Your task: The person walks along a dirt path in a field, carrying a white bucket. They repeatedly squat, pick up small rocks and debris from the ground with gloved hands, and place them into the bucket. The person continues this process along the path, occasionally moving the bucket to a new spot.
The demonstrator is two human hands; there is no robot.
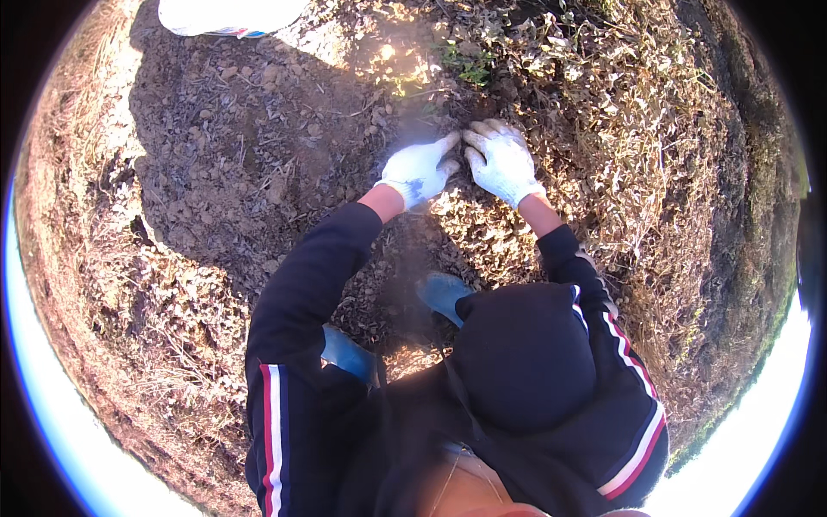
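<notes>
Both of my hands wear white knitted gloves with soiled fingers, and they meet low over the ground ahead of me. My left hand (pixel 418 172) comes in from the left, its thumb and forefinger apart and pointing toward the other hand. My right hand (pixel 502 162) rests close beside it, fingers reaching forward over dry leaves (pixel 517 95), its thumb set apart. The fingertips of the two hands nearly touch at the edge of the withered plants. I see nothing held in either hand; what lies under the fingertips is hidden.
A white sack-like object (pixel 228 15) lies at the far left. Shaded, crumbly soil (pixel 233 146) spreads on the left, dried vines (pixel 637 146) on the right. A small green plant (pixel 469 62) grows beyond my hands. My blue boots (pixel 444 295) stand below.
</notes>
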